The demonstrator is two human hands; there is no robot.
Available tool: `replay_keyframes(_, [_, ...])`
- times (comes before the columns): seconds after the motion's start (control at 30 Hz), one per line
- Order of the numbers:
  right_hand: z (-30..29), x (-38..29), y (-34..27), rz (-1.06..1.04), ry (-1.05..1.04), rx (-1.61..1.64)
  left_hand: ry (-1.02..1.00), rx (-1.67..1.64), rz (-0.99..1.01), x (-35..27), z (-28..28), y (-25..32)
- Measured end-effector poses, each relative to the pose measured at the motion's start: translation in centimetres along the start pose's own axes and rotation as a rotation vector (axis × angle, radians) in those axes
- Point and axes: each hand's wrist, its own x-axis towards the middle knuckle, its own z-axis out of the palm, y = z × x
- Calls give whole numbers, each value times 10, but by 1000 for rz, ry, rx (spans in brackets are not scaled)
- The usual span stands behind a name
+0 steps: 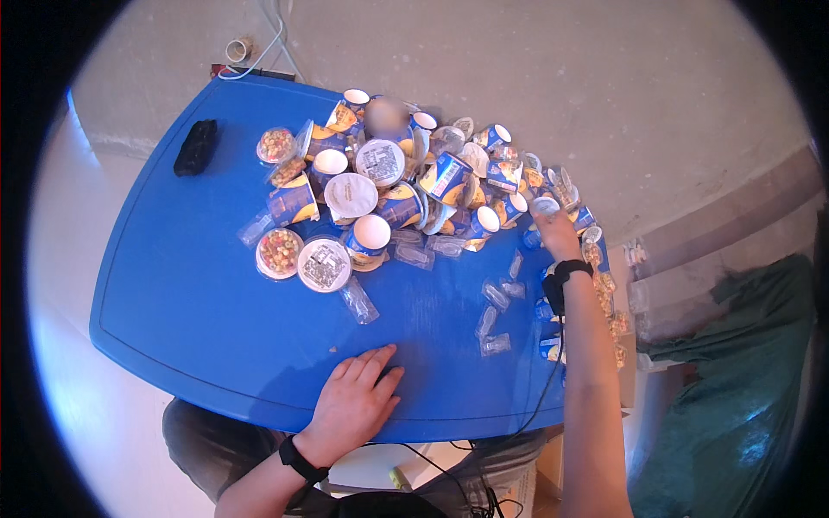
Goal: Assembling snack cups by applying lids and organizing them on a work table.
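My left hand (358, 393) rests palm down on the blue table (214, 324) near its front edge, fingers slightly apart, nothing in it. At the pile's right side, my right hand (556, 234) has its fingers at a clear plastic lid or cup (546, 206); whether it grips this is hidden. Blue and yellow paper cups (371, 234) lie heaped across the table's far side. Among them are round lidded tubs (324, 265) and clear cups of colourful cereal rings (279, 253). Wrapped clear plastic spoons (496, 295) lie scattered left of my right forearm.
A black object (195, 147) lies on the table's left part. Beyond the far left corner stands a roll of tape (239, 50) beside a pale cable. A dark cable runs from my right wrist over the front edge. Green cloth (745, 362) hangs at the right.
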Motion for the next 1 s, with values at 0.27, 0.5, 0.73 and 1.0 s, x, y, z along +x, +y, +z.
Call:
replay_keyframes(0.27, [-28,-15,-1,183,-138,-226,-19,-12,-18,0,-2,0])
replay_keyframes(0.5, [-13,-5,0,-276,285,-71,-6,-20,-4,4,0,2])
replay_keyframes(0.73, [37,0,-47,-350,-3,349,-16,-21,-27,0,-2,1])
replay_keyframes(1.0, [19,-9,-36,-220,-81,236,7,-2,2,-1,2,-1])
